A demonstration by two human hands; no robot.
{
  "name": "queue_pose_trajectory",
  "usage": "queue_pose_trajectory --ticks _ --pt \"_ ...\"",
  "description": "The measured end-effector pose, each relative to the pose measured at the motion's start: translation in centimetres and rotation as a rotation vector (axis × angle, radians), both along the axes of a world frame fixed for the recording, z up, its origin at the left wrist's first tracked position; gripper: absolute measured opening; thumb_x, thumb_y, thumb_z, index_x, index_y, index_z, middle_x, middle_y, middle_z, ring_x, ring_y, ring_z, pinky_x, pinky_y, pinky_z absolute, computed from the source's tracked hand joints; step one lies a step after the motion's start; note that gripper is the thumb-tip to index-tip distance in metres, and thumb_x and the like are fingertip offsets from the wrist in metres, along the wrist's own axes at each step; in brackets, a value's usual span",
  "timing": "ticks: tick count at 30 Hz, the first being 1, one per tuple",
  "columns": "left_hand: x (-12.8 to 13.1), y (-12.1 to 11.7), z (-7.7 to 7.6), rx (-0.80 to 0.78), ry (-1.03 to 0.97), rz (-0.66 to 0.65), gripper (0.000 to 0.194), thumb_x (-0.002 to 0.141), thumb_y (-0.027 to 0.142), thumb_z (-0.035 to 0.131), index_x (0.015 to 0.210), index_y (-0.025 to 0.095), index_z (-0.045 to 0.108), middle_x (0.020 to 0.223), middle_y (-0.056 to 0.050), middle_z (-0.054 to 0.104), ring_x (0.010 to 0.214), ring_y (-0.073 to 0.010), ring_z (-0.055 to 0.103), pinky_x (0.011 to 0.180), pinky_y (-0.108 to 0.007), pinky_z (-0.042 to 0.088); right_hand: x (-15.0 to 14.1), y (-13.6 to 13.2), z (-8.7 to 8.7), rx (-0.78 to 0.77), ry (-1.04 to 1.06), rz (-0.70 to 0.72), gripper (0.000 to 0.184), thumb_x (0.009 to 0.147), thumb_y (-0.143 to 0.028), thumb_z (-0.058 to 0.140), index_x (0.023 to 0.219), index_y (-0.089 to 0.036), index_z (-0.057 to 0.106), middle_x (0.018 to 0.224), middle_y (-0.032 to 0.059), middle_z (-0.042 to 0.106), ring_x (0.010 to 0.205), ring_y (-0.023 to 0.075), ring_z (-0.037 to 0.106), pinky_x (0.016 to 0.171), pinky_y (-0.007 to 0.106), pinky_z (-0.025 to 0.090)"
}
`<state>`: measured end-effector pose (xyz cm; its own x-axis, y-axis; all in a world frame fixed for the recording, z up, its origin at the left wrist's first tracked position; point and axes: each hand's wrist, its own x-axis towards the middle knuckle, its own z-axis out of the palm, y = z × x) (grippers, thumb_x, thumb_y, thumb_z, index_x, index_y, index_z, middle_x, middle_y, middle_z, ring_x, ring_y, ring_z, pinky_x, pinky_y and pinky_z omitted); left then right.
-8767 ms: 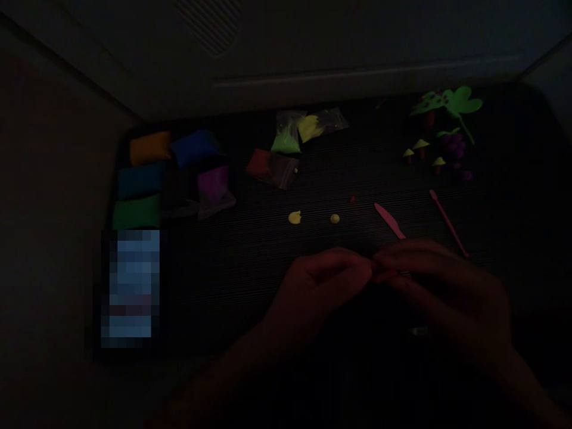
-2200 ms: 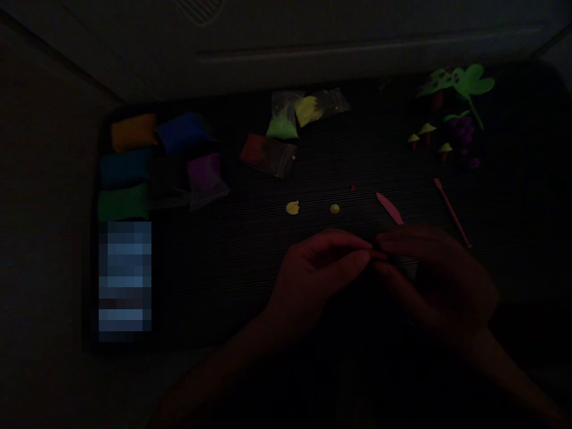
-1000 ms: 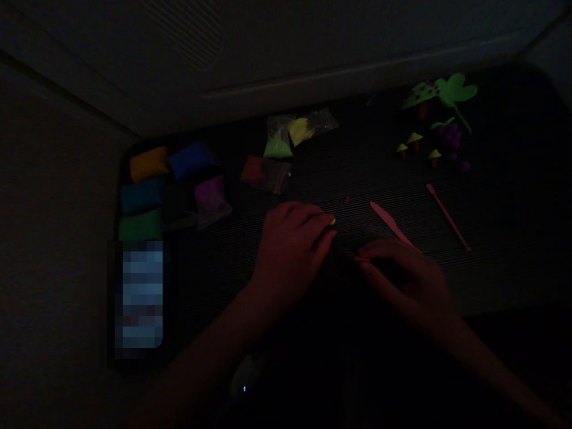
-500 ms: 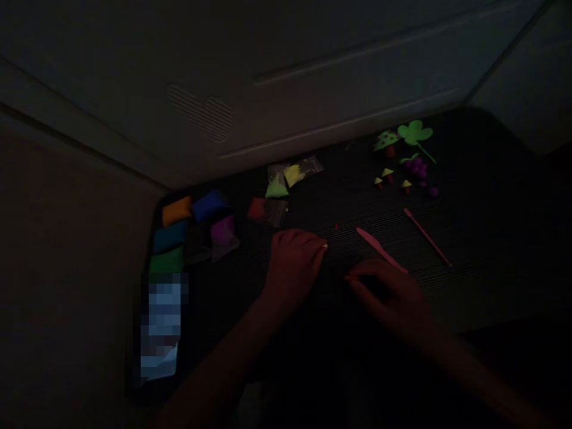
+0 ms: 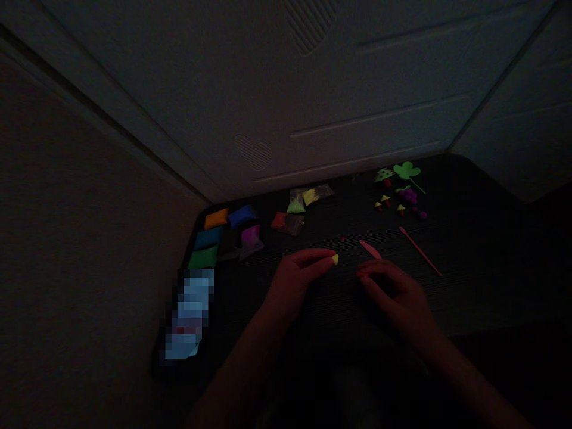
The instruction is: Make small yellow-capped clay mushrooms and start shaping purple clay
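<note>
My left hand (image 5: pixel 292 279) pinches a small yellow clay piece (image 5: pixel 335 259) between thumb and fingertips, just above the dark table (image 5: pixel 330 316). To its right, my right hand (image 5: pixel 400 292) is closed at the fingertips on a small red clay piece (image 5: pixel 360 273), mostly covered by the fingers. A pink plastic clay knife (image 5: pixel 370 249) lies beyond the right hand, its near end hidden behind it. A tiny red clay bit (image 5: pixel 342 238) rests between the hands, farther back. Small clay mushrooms (image 5: pixel 386 201) with yellow caps and red stems stand at the back right.
A pink stick tool (image 5: pixel 420 250) lies on the right. Behind are a spotted mushroom (image 5: pixel 384 175), a green clover (image 5: pixel 406 170) and purple grapes (image 5: pixel 409 195). Clay packets (image 5: pixel 216 218) sit at left, opened bags (image 5: pixel 296 201) at centre back, and a lit phone (image 5: pixel 190 313) at front left.
The view has shifted, so the table sits lower. My left hand has turned, showing more of the yellow clay piece. The right hand keeps the red piece and covers more of the knife.
</note>
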<state>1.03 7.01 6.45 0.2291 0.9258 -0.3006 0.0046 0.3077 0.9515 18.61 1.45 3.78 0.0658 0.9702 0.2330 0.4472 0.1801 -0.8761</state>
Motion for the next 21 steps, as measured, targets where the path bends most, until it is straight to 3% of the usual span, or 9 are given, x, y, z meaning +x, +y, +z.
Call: queue_pose_trajectory --ticks 2,4,8,15,21 --pt "0.1 -1.8 0.6 -0.167 -0.286 0.059 0.018 0.063 0.022 0.072 0.08 0.019 0.071 0.076 -0.002 0.068 0.076 -0.0139 0.061 0.077 -0.029 0.044 -0.2 -1.0 1.7 0.075 0.019 -0.001 0.01 0.079 -0.026 0.058 0.087 -0.021 0.062 0.092 0.0037 0.066 0.089 0.019 0.063 0.079 0.037 0.051" --pt "0.3 -3.8 1.3 -0.232 -0.476 0.073 0.015 0.06 0.018 0.074 0.074 0.017 0.071 0.073 -0.002 0.068 0.074 -0.0124 0.061 0.077 -0.027 0.044 -0.6 -2.4 4.0 0.141 -0.02 0.048 0.012 0.078 -0.023 0.059 0.09 -0.022 0.061 0.095 0.0039 0.066 0.092 0.019 0.062 0.079 0.036 0.051" --pt "0.4 -7.7 3.1 -0.23 -0.628 0.013 0.016 0.058 0.021 0.076 0.071 0.017 0.069 0.074 -0.001 0.068 0.072 -0.0122 0.061 0.072 -0.025 0.045 -1.3 -6.0 7.8 0.333 -0.163 0.079 0.019 0.077 -0.018 0.061 0.095 -0.025 0.059 0.096 0.0021 0.066 0.092 0.0166 0.061 0.08 0.03 0.051" --pt "0.3 -13.2 5.5 -0.142 -0.765 -0.092 0.011 0.061 0.022 0.075 0.069 0.019 0.068 0.072 0.001 0.067 0.068 -0.0104 0.06 0.064 -0.021 0.046 -2.6 -11.4 9.9 0.479 -0.244 0.059 0.019 0.077 -0.021 0.061 0.095 -0.026 0.058 0.095 -0.0007 0.067 0.084 0.0135 0.063 0.075 0.024 0.053" --pt "0.1 -15.0 6.3 -0.031 -0.745 -0.118 0.008 0.061 0.02 0.075 0.068 0.019 0.07 0.069 0.001 0.066 0.064 -0.0092 0.058 0.06 -0.02 0.045 -3.1 -13.3 11.7 0.57 -0.275 0.064 0.018 0.076 -0.019 0.059 0.093 -0.023 0.06 0.086 -0.0013 0.071 0.067 0.0118 0.066 0.069 0.021 0.056"
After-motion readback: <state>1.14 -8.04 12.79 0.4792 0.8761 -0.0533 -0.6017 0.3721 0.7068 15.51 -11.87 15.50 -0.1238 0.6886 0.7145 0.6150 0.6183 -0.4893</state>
